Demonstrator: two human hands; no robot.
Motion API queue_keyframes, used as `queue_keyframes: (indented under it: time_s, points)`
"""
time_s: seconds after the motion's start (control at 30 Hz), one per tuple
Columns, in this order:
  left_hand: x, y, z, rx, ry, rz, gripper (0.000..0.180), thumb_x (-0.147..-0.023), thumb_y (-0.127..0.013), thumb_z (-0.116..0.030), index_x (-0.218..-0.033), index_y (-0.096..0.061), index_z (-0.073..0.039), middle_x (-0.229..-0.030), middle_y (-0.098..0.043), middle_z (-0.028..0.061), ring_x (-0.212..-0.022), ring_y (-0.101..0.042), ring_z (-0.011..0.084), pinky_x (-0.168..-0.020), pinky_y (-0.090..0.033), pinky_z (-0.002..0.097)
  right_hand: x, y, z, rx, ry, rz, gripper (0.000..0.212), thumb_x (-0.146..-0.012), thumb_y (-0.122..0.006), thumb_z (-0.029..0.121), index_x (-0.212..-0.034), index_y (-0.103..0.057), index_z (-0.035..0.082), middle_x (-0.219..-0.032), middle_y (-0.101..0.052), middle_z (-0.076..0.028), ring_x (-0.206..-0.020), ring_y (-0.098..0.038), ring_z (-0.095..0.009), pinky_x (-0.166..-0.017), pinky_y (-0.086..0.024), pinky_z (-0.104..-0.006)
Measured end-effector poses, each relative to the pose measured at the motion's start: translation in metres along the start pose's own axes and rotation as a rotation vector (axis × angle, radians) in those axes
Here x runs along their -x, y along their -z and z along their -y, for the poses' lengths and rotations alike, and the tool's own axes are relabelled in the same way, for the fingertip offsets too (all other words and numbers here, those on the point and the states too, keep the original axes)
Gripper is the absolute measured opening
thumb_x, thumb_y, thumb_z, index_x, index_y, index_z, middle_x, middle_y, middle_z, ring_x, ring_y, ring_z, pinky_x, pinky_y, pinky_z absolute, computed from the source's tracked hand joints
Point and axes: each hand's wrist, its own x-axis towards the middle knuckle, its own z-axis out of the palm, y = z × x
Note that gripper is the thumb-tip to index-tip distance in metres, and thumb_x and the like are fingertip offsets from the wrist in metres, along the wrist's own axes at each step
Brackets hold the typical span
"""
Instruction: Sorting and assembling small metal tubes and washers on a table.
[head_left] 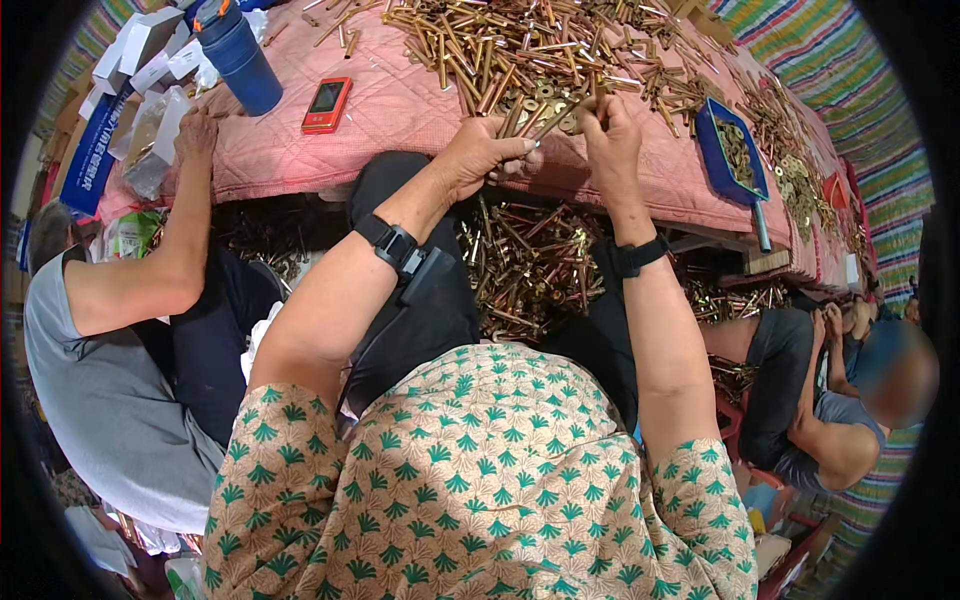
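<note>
Over the near edge of the pink quilted table cover, my left hand point(475, 160) is closed round a few slim metal bolts point(548, 126), their ends sticking out past my thumb. Close by on its right, my right hand point(612, 138) is raised with thumb and fingers pinched together; whatever is between them is too small to name. Flat round washers point(568, 122) lie on the cover just beyond both hands. Behind these spreads a large heap of brass-coloured bolts and tubes point(490, 50).
A blue tray point(712, 150) of small metal parts sits to the right. On the left stand a red phone-like device point(328, 106), a blue bottle point(240, 60) and white boxes point(150, 40). More bolts point(530, 270) are piled below the table edge. Co-workers sit on both sides.
</note>
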Motion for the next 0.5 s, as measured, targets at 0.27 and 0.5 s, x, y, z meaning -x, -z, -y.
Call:
queue_keyframes:
  time_s: [0.27, 0.5]
  points:
    - [-0.001, -0.004, -0.002, -0.009, -0.036, -0.026, 0.015, -0.086, -0.065, -0.012, -0.096, -0.060, -0.002, -0.078, -0.064, 0.0036, -0.054, -0.049, 0.0039, -0.044, -0.035, 0.0175, -0.001, 0.008, -0.007, -0.399, -0.370, -0.032, 0.016, -0.094, -0.056, 0.018, -0.095, -0.060, 0.003, -0.079, -0.059, 0.001, -0.067, -0.055, -0.011, -0.061, -0.044, -0.0254]
    - [-0.002, 0.002, 0.004, -0.206, 0.002, -0.063, 0.016, -0.081, -0.069, -0.013, -0.090, -0.064, -0.001, -0.075, -0.065, 0.0034, -0.055, -0.052, 0.0058, -0.047, -0.039, 0.0193, -0.003, 0.043, -0.005, -0.451, -0.472, -0.074, 0.016, -0.092, -0.061, 0.014, -0.105, -0.062, 0.005, -0.087, -0.062, 0.001, -0.072, -0.058, -0.009, -0.059, -0.045, -0.0220]
